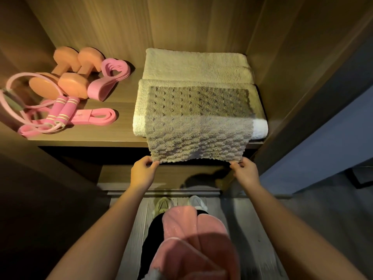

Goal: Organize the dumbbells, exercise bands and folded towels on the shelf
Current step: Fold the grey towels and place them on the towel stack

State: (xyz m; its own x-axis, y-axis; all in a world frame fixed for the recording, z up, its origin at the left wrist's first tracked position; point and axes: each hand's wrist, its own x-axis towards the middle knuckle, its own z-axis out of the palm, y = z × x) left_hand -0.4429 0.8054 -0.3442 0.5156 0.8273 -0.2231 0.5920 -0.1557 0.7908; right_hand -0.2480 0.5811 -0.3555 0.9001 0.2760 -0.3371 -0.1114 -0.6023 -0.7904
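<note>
- Pinching the grey towel (198, 118) by its two near corners: the left hand (142, 172) on the corner just left of centre frame, the right hand (247, 172) on the corner right of centre, with thumb and fingers of each curled on the hem.
- Finding the towel straight ahead of both hands and higher in the frame: covering with its far half the top of the stack (193, 65) of folded towels at the right of the shelf (113, 136), hanging with its near half past the shelf's front edge down to the hands.
- Holding the hem left to right across the frame, roughly parallel to the front edge, with the towel's other axis pointing away toward the back wall at the top of the frame.
- Holding both hands about level, just below the front edge, one at each end of the hem; telling neither as nearer to the stack.
- Judging the coming move as a fold: probably lifting the hem up and forward over the stack to lay the hanging half on the flat half, moving both hands together and square to the far edge.
- Risking, on this reading, a skewed fold, or dragging the flat half off the stack, by leading with one hand.
- Leaving the dumbbells (70, 75) and pink bands (109, 81) at upper left of the frame, on the same shelf, well apart from towel and hands.
</note>
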